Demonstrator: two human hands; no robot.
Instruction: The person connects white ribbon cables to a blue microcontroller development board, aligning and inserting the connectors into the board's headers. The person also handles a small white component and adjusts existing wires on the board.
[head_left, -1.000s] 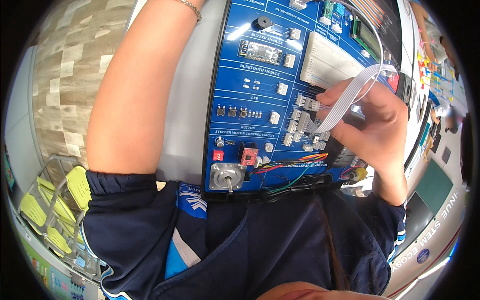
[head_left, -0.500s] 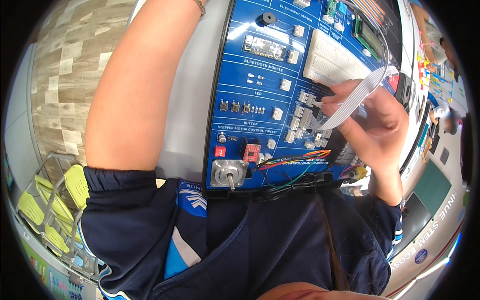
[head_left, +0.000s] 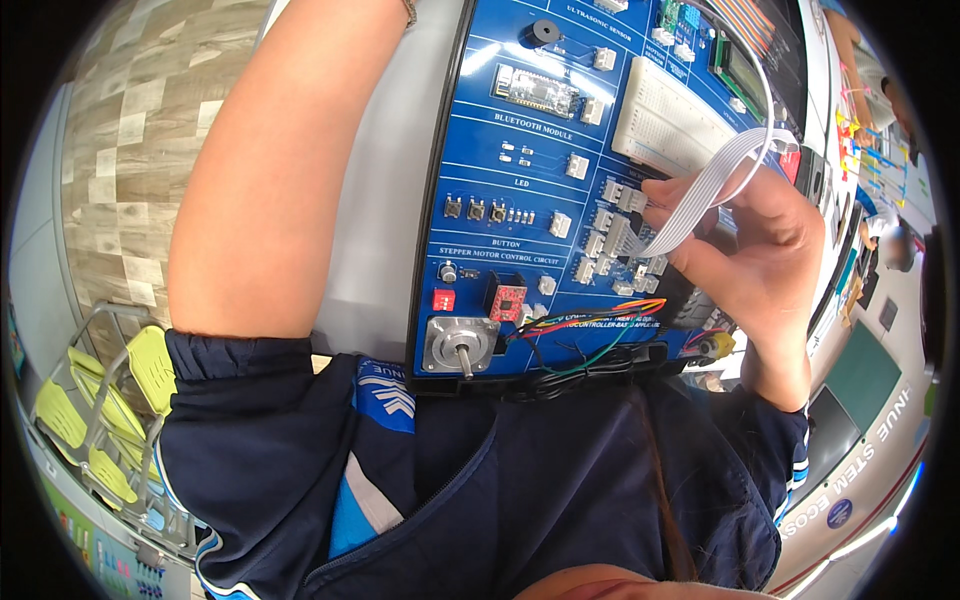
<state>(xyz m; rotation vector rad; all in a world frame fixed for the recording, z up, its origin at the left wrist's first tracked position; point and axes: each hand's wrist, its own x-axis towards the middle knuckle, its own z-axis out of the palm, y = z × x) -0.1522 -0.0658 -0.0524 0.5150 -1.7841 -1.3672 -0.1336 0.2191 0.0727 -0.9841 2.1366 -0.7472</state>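
Note:
My right hand (head_left: 770, 245) reaches over the right part of a blue electronics training board (head_left: 490, 150). Its fingers are curled around a flat white ribbon cable (head_left: 705, 200), thumb on one side and fingertips on the other. The cable's lower end meets a plug among the white sockets of a small controller board (head_left: 608, 245); its upper part loops back over the hand. The exact fingertip contact is partly hidden behind the cable. My left forearm (head_left: 265, 190) runs up past the board's left side, and the left hand lies beyond the top edge.
A white breadboard (head_left: 670, 115) sits above the right hand, with a small display (head_left: 740, 75) beyond. A stepper motor (head_left: 460, 345) and coloured wires (head_left: 600, 318) occupy the near edge. Yellow-green chairs (head_left: 75, 400) stand at left on the floor; another person's arm (head_left: 848, 60) shows far right.
The board appears slightly farther right in view. My right hand has shifted a little, its fingertips still at the cable's plug end, and the cable loop bends more.

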